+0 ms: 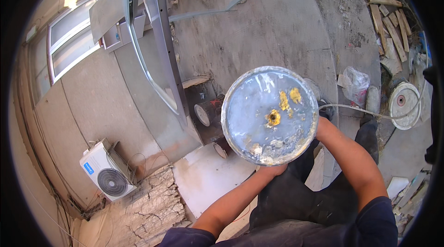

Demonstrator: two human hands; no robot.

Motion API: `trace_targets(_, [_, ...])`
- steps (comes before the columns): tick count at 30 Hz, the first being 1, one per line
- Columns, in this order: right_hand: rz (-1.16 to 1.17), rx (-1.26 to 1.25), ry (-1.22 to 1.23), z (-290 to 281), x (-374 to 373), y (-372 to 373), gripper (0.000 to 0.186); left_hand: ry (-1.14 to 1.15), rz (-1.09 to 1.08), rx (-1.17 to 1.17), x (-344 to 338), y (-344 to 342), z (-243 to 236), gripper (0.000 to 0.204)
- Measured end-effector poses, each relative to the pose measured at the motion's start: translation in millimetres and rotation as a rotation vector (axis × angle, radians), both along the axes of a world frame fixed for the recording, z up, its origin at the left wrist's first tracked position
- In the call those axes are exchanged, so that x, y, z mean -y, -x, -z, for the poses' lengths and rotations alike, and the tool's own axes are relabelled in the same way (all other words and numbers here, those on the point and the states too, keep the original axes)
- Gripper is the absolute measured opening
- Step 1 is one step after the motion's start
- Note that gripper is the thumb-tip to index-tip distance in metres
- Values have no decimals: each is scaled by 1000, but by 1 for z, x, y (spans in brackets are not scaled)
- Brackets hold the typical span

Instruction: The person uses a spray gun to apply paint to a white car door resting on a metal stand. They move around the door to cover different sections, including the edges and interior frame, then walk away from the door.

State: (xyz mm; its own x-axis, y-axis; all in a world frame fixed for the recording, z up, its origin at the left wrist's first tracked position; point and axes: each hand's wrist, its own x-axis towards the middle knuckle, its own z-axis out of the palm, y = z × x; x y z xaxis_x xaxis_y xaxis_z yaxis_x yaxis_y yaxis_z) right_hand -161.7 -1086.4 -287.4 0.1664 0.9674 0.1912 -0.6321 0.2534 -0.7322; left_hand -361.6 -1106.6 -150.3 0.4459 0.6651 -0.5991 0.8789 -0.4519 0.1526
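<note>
A round container (pixel 259 136) with a scuffed grey-blue end, yellow smears and a small central hole is lifted in front of me, facing up toward the camera. My left hand (pixel 274 170) grips it at its lower edge, fingers mostly hidden underneath. On its right side my right hand (pixel 323 126) holds it, also largely hidden behind the rim. Whatever is below the container is out of sight. My dark-trousered legs show beneath my arms.
Metal frame posts (pixel 169 57) stand ahead. Drums (pixel 202 114) and a pale board (pixel 203 177) lie left; an air-conditioner unit (pixel 90 168) sits further left. Right are a plastic bag (pixel 355 85), a white lidded bucket (pixel 400 115), a hose (pixel 379 115) and scrap wood (pixel 388 29).
</note>
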Motion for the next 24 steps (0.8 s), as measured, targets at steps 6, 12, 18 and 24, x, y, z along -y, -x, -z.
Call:
trace_targets(6, [63, 239, 312, 2, 1, -33, 46, 14, -101, -67, -9, -15, -1, 37])
trace_targets(12, [191, 444, 127, 0, 23, -33, 47, 27, -125, -97, -10, -26, -5, 36])
trace_targets(18, [27, 10, -187, -17, -5, 0, 51, 18, -1, 57, -13, -17, 6, 41])
trace_targets(24, [-98, 120, -154, -28, -15, 29, 56, -23, -105, -133, -7, -17, 2, 38])
